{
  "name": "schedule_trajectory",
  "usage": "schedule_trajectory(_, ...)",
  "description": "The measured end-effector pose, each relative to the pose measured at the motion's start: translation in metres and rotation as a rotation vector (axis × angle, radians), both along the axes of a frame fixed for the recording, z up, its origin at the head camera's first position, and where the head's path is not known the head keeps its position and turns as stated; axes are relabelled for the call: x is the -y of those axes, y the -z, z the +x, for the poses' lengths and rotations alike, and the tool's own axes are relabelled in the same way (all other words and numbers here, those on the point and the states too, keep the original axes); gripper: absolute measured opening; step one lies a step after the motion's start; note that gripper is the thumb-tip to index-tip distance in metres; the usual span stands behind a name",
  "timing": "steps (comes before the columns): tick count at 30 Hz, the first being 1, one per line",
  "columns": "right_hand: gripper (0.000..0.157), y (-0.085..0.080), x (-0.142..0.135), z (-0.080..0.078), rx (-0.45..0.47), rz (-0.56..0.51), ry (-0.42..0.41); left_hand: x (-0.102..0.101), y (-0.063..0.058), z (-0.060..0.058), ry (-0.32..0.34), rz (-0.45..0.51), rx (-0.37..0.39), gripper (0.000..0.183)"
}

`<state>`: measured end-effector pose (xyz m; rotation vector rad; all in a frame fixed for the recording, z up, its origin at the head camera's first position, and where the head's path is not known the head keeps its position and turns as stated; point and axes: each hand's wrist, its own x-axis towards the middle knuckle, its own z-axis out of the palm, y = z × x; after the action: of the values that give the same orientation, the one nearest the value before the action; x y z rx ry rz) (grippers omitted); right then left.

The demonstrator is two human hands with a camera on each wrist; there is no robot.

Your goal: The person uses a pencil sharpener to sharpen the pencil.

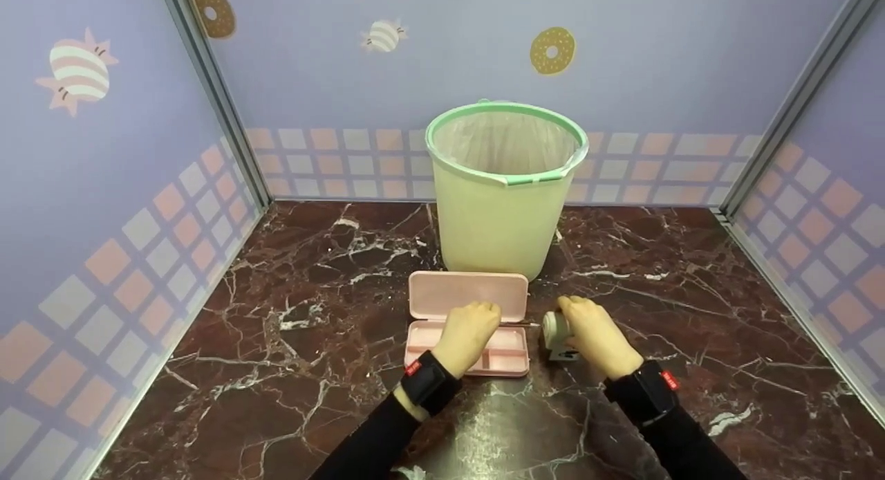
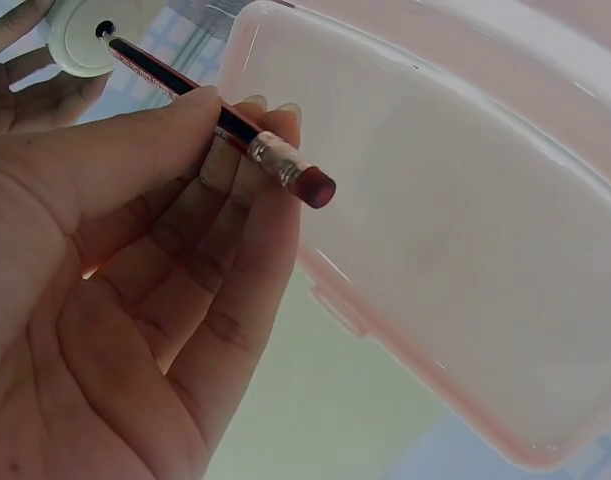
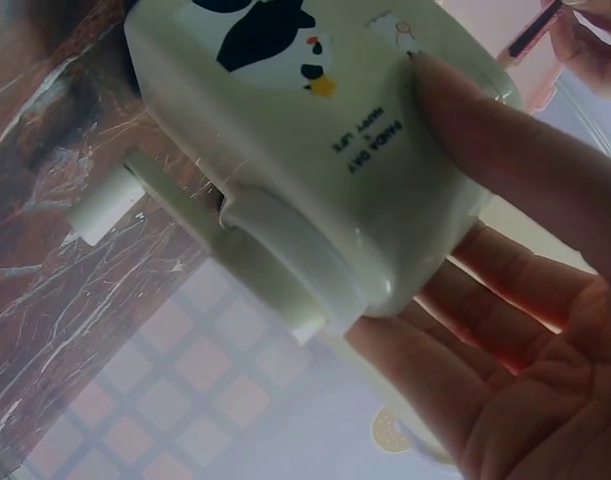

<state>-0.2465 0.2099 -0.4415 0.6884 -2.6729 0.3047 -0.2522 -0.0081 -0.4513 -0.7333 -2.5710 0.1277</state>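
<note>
In the head view, soft, even light is filling the scene, and pale glare is shining on the near tabletop (image 1: 498,428). In the left wrist view, the left hand (image 2: 115,330) is looking dim before the bright, washed-out pink box (image 2: 465,230). The right wrist view is showing the right hand (image 3: 545,375) in shade, gleams on the sharpener (image 3: 305,200) and a patterned wall (image 3: 205,400) slightly out of focus.

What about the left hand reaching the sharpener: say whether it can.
Probably yes: the left hand is close, its pencil points at the hole in the sharpener, and nothing visible stands between.
</note>
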Motion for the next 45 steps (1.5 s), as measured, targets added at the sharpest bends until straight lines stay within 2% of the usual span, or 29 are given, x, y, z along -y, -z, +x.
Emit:
schedule_trajectory(4, 0.049, 0.001, 0.002, 0.0, 0.003, -0.002, 0.003, -0.003, 0.002, -0.002, 0.002, -0.012, 0.025, 0.016)
schedule_trajectory(13, 0.048, 0.002, 0.005, 0.0, -0.018, -0.023, -0.009, -0.008, 0.004, -0.005, 0.0, -0.004, 0.033, 0.006)
schedule_trajectory(21, 0.048, 0.003, 0.007, -0.002, -0.025, -0.026, 0.0, -0.014, 0.007, -0.011, 0.034, -0.021, -0.012, 0.007)
schedule_trajectory(30, 0.045, 0.003, 0.007, -0.004, -0.005, -0.048, 0.003, -0.016, 0.009, -0.014, 0.045, -0.059, 0.019, 0.009)
schedule_trajectory(37, 0.044, 0.002, 0.008, -0.005, 0.011, -0.052, 0.018, -0.02, 0.009, -0.015, 0.048, -0.076, -0.017, 0.011)
schedule_trajectory(45, 0.046, 0.005, 0.011, -0.004, -0.025, -0.049, 0.016, -0.028, 0.012, -0.012, 0.068, -0.101, -0.061, 0.011)
